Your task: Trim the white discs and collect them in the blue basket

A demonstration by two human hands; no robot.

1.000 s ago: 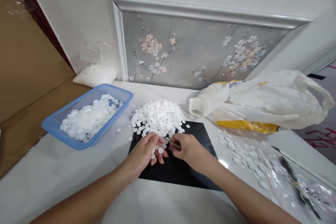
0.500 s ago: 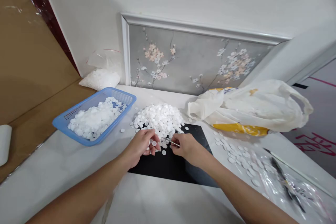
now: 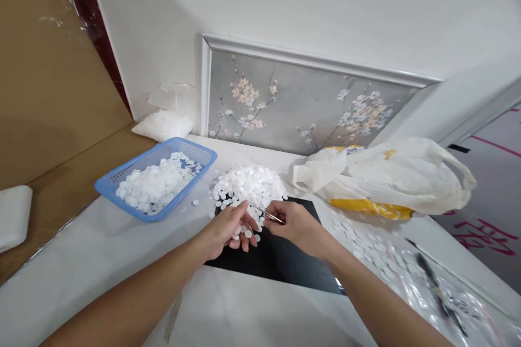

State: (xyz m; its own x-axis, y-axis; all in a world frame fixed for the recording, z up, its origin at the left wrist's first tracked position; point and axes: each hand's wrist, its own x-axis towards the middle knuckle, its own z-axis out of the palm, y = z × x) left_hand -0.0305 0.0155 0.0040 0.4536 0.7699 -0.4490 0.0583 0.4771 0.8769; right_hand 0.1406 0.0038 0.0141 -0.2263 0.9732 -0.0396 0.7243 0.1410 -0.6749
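A heap of small white discs (image 3: 256,181) lies on the table, partly over a black mat (image 3: 280,260). In front of the heap, my left hand (image 3: 232,229) is cupped with several white discs in its curled fingers. Close on its right, my right hand (image 3: 291,222) is closed on a thin metal tool (image 3: 273,218), which points left toward the heap and my left fingertips. The tool's tip is too small to make out clearly.
A blue basket (image 3: 207,158) of white discs stands at the left, with a clear bag of white pieces (image 3: 163,124) behind it. A white plastic bag (image 3: 391,173) lies at the right, near scattered discs, clear packaging and a black tool (image 3: 437,287). A framed picture (image 3: 301,97) stands behind.
The view has shifted slightly. My left hand's fingers are spread a little more, with more discs showing, and the metal tool is tilted differently in my right hand.
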